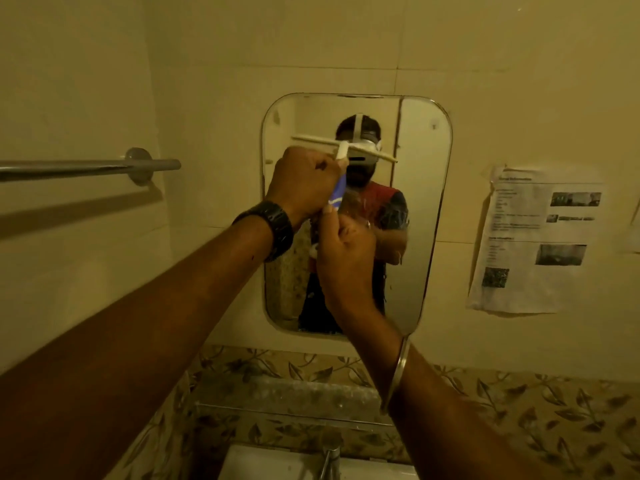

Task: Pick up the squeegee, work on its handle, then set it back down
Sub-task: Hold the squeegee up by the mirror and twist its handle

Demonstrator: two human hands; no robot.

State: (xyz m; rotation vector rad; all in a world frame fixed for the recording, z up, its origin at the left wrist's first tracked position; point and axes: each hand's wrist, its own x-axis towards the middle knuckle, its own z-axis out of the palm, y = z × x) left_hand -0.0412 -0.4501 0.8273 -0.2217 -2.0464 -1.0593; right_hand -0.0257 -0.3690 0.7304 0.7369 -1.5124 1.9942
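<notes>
Blue-handled squeegee [341, 168] is held up in front of the mirror [429, 209]. Left hand [304, 181] grips its handle; right hand [349, 247] pinches the bottom end. Tiled wall [207, 46], towel bar [86, 166], tap [329, 459] below.

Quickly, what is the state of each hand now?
Left hand: closed around the upper squeegee handle.
Right hand: fingers closed on the lower end of the handle.

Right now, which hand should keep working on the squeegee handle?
Right hand: it pinches the lower end of the blue handle, while the left hand grips the squeegee near its head, steadying it.
</notes>
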